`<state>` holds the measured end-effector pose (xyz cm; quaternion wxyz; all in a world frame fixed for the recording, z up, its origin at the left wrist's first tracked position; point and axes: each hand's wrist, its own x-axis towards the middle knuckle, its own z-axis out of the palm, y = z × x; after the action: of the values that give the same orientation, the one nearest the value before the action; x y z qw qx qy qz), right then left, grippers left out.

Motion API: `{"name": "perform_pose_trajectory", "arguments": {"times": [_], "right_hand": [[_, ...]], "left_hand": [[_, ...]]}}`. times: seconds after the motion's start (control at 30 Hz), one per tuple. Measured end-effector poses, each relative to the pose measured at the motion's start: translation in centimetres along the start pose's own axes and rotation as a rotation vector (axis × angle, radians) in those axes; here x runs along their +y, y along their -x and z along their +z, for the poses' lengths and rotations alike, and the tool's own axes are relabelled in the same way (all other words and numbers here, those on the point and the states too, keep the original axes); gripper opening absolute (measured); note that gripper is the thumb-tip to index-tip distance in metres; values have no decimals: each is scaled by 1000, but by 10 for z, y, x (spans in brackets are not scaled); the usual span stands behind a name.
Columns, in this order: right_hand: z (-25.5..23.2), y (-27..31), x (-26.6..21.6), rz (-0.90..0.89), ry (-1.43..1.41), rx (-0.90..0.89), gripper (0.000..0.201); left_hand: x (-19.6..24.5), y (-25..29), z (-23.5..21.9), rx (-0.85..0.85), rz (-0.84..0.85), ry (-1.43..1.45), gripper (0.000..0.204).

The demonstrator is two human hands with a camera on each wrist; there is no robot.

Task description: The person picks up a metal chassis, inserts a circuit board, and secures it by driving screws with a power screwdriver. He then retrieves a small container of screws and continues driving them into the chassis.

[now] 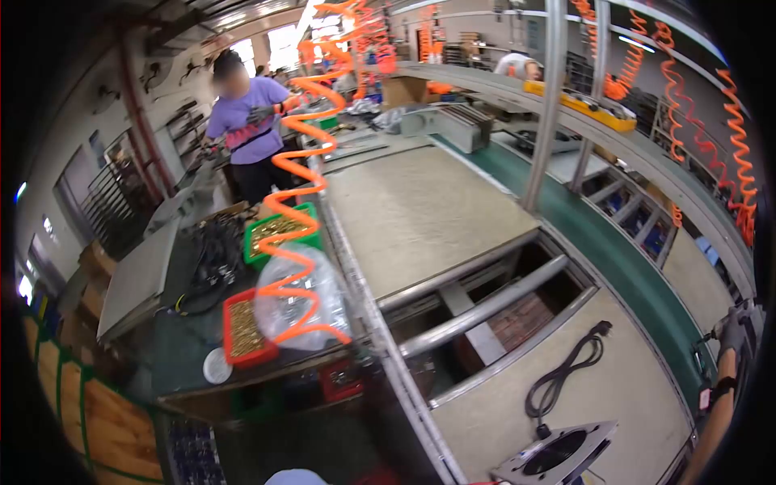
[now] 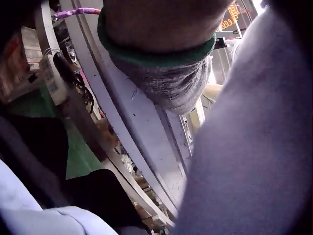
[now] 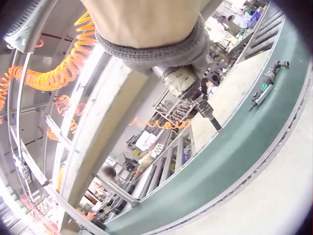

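At the far right of the head view, my right hand (image 1: 731,333) wears a grey glove and grips a power screwdriver (image 3: 182,82) over the green conveyor belt (image 1: 614,267). Its chuck and bit point down toward the belt in the right wrist view. My left hand (image 2: 173,88), in a grey knit glove with a green cuff, shows only in the left wrist view; its fingers are hidden behind the glove's back. On the near work surface lie a metal plate with a round dark opening (image 1: 558,453) and a black power cord (image 1: 562,376).
A second tool (image 3: 266,85) lies on the belt. Left of the rail stand red (image 1: 271,353) and green (image 1: 250,260) bins of small brass-coloured parts beside a plastic bag (image 1: 303,295). Orange coiled hoses (image 1: 323,145) hang overhead. A person in purple (image 1: 255,121) stands further back.
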<state>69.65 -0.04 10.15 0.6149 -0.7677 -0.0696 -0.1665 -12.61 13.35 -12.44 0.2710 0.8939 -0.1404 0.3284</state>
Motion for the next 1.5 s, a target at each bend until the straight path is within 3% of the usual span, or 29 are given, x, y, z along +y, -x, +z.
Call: {"name": "perform_pose_trajectory", "arguments": {"times": [0.1, 0.17, 0.2, 0.27, 0.3, 0.37, 0.4, 0.47, 0.53, 0.57, 0.63, 0.8, 0.9, 0.93, 0.97, 1.1, 1.2, 1.3, 1.4, 1.47, 1.5], "right_hand": [[-28, 48, -79, -97, -52, 4, 33], [-30, 111, -165, -179, -21, -54, 29], [-33, 152, -212, -220, -14, -84, 28], [-45, 242, -301, -305, -5, -170, 27], [-53, 284, -336, -340, -8, -216, 28], [-71, 359, -385, -358, -59, -332, 30], [-83, 383, -387, -278, -185, -431, 22], [-106, 444, -386, -243, -245, -507, 18], [-129, 502, -370, -209, -257, -567, 16], [-138, 528, -359, -186, -256, -593, 17], [-159, 576, -330, -131, -257, -633, 19], [-186, 652, -263, -17, -249, -683, 31], [-201, 654, -193, 90, -266, -723, 34], [-199, 672, -203, 12, -251, -578, 35], [-204, 670, -170, -96, -253, -564, 39], [-232, 665, -110, 96, -194, -438, 58], [-242, 666, -97, 151, -254, -257, 75], [-241, 679, -93, 196, -308, -55, 92], [-231, 685, -102, 140, -328, 7, 111], [-228, 683, -118, 61, -362, -60, 61], [-227, 684, -127, 22, -405, -72, 22]], "left_hand": [[-4, 3, -1, 21, 61, 34, 24], [9, 8, -15, 141, -39, 185, 21], [13, 13, -32, 205, -80, 257, 19], [17, 29, -84, 242, -47, 24, 30], [13, 57, -85, 382, -227, 82, 24], [20, 75, -187, 477, -389, -283, 20], [25, 89, -230, 592, -503, -597, 12], [25, 147, -297, 713, -723, -870, 23], [26, 219, -346, 640, -1087, -1207, 46], [16, 265, -363, 569, -1145, -1512, 60], [23, 295, -401, 563, -1355, -1429, 90], [3, 320, -422, 504, -1686, -1195, 97], [5, 314, -426, 531, -1687, -1162, 95], [4, 320, -424, 588, -1619, -1183, 94], [8, 311, -423, 602, -1558, -1218, 94], [55, 251, -400, 589, -1336, -1244, 93], [72, 186, -349, 435, -1105, -1053, 93], [84, 117, -270, 275, -859, -740, 87], [103, 47, -189, 66, -560, -347, 86], [110, 11, -140, -76, -360, -148, 86], [112, -2, -114, -155, -333, -96, 87]]}}
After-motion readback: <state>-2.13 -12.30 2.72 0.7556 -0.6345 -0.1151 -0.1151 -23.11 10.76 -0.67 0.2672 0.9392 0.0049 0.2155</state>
